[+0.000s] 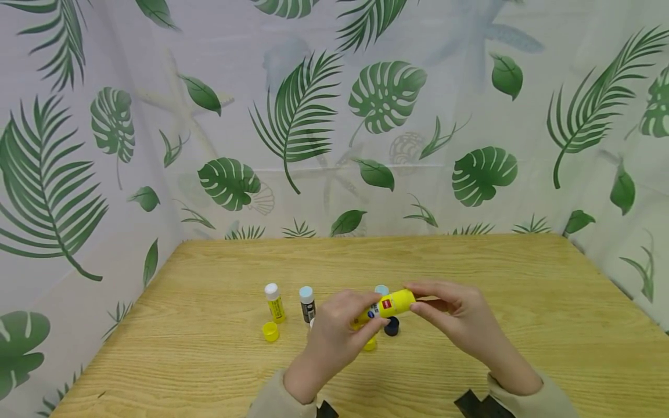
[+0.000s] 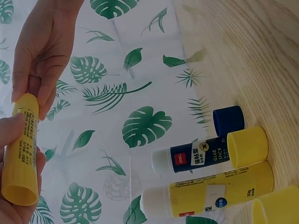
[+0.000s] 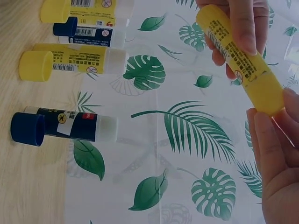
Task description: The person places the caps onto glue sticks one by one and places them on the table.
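A yellow glue stick (image 1: 396, 302) is held in the air, tilted, above the middle of the table. My left hand (image 1: 342, 325) grips its body between thumb and fingers. My right hand (image 1: 460, 316) pinches the yellow cap end (image 3: 268, 100) with thumb and fingertips. Below and behind my hands stand uncapped glue sticks: a yellow one (image 1: 274, 305) with a white top, a dark blue one (image 1: 308, 307), and another (image 1: 381, 289) of which mostly the pale top shows. One more yellow glue stick (image 2: 219, 189) shows in the left wrist view, largely hidden by my left hand in the head view.
Loose caps lie in front of the standing sticks: a yellow cap (image 1: 270, 331) at the left, a yellow cap (image 1: 369, 344) partly behind my left hand, and a dark blue cap (image 1: 391, 326). Behind the wooden table (image 1: 549, 290) hangs a leaf-patterned cloth (image 1: 324, 197).
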A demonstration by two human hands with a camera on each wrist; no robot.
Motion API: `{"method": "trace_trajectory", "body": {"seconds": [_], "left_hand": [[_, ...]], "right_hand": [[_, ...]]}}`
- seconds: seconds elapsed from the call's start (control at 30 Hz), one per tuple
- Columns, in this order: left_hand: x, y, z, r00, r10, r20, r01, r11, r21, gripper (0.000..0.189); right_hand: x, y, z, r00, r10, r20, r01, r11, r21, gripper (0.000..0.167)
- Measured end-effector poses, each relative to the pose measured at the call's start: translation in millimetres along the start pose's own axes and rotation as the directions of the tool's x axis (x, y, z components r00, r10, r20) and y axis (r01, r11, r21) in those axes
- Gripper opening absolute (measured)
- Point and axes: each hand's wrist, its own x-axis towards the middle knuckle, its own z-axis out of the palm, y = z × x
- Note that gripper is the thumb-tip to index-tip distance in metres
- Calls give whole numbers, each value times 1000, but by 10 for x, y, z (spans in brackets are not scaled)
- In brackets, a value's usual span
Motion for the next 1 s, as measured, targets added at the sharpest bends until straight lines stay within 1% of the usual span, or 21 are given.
{"method": "trace_trajectory", "body": {"seconds": [0.17, 0.3, 0.4, 0.5, 0.6, 0.67, 0.77, 0.87, 1.0], "left_hand": [[-8, 5, 22, 1000, 0, -14, 0, 1000, 0, 25], [-7, 1, 44, 1000, -3, -27, 3, 1000, 12, 27], [-12, -9, 67, 999, -2, -32, 3, 999, 40, 28], [-22, -26, 88, 999, -3, -43, 6, 998, 66, 29], [-27, -34, 102, 998, -3, -59, 6, 998, 65, 28], [-31, -40, 105, 998, -2, -66, 6, 998, 57, 28], [-34, -44, 111, 998, -2, -62, 5, 999, 39, 28], [-39, -35, 113, 999, -29, -39, 30, 999, 11, 28], [-48, -16, 128, 996, -84, -10, 84, 996, -43, 28]], "right_hand": [[8, -39, -8, 997, 76, 11, -76, 997, 3, 24], [24, -57, -14, 990, 135, 42, -135, 991, 3, 25], [38, -58, -14, 978, 193, 73, -193, 981, -2, 24], [51, -63, 3, 964, 249, 93, -253, 967, 25, 27], [54, -79, 29, 951, 295, 91, -299, 954, 37, 29], [58, -92, 47, 947, 309, 86, -313, 949, 37, 29], [59, -109, 65, 947, 315, 66, -318, 947, 38, 28], [62, -121, 75, 950, 310, 42, -312, 949, 44, 27], [59, -126, 95, 952, 307, 7, -307, 950, 66, 26]]}}
